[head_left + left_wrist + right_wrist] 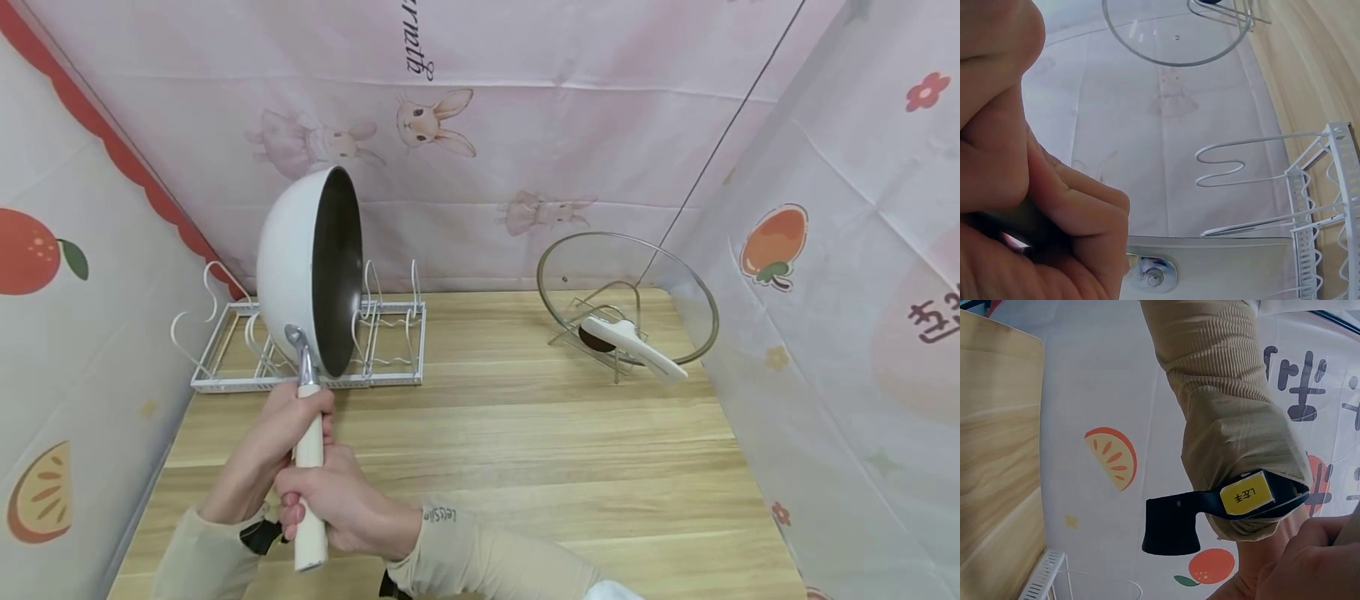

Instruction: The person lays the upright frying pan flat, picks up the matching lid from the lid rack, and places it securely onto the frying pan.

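Both hands grip the long cream handle of a white wok (pixel 288 258) with a dark inside. My left hand (pixel 288 421) holds the handle near its metal neck; my right hand (pixel 337 496) is wrapped round it lower down, close to the butt end. The wok stands on its side, its opening facing right, and overlaps a white wire rack (pixel 397 379) in the head view. From the left wrist, the left hand's curled fingers (pixel 1085 212) show beside the wok's riveted handle bracket (pixel 1155 277). The right wrist view catches only part of the hands at its lower right corner.
A glass lid (pixel 555 275) with a white handle (pixel 637 346) leans in a small wire stand (pixel 618 367) at the back right of the wooden table (pixel 525 467). Printed cloth walls (pixel 480 167) enclose the table at the back and sides. The rack's hoops rise around the wok.
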Demonstrator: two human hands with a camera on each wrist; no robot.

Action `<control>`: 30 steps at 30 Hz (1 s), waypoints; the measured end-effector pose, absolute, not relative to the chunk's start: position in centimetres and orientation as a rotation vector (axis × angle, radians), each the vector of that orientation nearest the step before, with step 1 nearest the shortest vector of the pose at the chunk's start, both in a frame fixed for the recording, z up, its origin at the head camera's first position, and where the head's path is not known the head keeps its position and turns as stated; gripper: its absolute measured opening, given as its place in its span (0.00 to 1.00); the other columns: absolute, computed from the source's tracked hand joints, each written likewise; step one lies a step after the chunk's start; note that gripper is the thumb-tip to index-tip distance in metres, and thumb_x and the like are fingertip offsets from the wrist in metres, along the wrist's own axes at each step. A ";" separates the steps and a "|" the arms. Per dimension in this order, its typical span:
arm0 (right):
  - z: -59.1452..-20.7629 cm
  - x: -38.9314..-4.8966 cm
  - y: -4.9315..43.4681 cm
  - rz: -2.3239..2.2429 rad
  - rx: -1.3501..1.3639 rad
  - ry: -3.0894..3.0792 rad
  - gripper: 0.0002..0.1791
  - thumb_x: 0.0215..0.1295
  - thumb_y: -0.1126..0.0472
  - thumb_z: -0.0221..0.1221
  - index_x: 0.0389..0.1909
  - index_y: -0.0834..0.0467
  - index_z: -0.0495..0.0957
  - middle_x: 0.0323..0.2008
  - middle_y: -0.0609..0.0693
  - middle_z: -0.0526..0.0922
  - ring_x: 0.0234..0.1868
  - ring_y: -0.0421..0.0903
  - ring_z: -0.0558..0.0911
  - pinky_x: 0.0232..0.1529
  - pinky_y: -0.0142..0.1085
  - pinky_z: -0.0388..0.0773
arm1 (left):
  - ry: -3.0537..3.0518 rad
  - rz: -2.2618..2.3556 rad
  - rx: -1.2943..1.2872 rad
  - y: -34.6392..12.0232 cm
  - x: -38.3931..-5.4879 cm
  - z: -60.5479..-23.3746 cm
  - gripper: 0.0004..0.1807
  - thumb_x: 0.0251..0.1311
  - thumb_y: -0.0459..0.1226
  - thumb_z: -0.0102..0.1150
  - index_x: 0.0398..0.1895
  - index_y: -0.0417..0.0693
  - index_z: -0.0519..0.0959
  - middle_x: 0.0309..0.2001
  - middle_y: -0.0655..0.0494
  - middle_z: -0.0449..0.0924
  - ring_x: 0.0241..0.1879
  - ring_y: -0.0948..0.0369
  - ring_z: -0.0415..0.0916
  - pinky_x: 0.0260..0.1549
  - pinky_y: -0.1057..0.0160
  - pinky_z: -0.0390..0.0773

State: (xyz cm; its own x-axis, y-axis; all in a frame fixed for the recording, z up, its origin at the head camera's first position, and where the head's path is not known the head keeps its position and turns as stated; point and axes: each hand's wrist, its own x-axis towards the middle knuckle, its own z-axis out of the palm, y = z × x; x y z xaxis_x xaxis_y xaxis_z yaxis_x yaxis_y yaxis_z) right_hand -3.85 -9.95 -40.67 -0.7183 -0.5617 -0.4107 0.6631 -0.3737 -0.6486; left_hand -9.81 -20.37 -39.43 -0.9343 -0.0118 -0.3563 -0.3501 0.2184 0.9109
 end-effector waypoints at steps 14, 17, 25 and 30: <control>-39.9 -3.5 -9.3 -2.134 0.049 1.059 0.14 0.47 0.78 0.48 0.31 0.58 0.65 0.13 0.46 0.65 0.10 0.37 0.64 0.09 0.26 0.65 | 2.231 1.799 -0.369 -20.1 -9.3 -38.1 0.04 0.57 0.29 0.50 0.25 0.41 0.71 0.17 0.55 0.73 0.16 0.61 0.73 0.18 0.64 0.78; -39.8 -3.5 -9.2 -2.121 0.034 1.062 0.14 0.47 0.78 0.48 0.31 0.57 0.65 0.13 0.46 0.65 0.10 0.38 0.64 0.09 0.27 0.65 | 2.232 1.813 -0.368 -20.0 -9.1 -37.8 0.05 0.58 0.28 0.50 0.25 0.41 0.71 0.17 0.54 0.73 0.16 0.61 0.73 0.18 0.63 0.79; -39.4 -3.2 -8.9 -2.111 -0.025 1.088 0.13 0.47 0.77 0.48 0.28 0.56 0.66 0.12 0.46 0.65 0.09 0.38 0.64 0.09 0.28 0.67 | 2.246 1.852 -0.346 -19.7 -8.4 -36.7 0.05 0.58 0.28 0.50 0.25 0.42 0.71 0.17 0.54 0.73 0.17 0.60 0.74 0.18 0.63 0.79; -38.9 -2.9 -8.6 -2.103 -0.063 1.156 0.12 0.49 0.76 0.49 0.21 0.55 0.67 0.10 0.45 0.66 0.09 0.38 0.65 0.09 0.28 0.68 | 2.242 1.868 -0.338 -19.5 -8.1 -36.1 0.04 0.58 0.28 0.50 0.27 0.42 0.71 0.18 0.54 0.74 0.17 0.60 0.75 0.19 0.62 0.80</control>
State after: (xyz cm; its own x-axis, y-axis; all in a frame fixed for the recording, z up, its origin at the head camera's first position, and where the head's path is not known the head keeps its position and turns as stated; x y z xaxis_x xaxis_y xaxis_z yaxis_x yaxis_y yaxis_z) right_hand -2.92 -8.57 -38.94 -0.7368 -0.6131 -0.2849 0.5691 -0.3350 -0.7509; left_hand -8.06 -19.50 -36.08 -0.9531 -0.0453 -0.2993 -0.3025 0.1736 0.9372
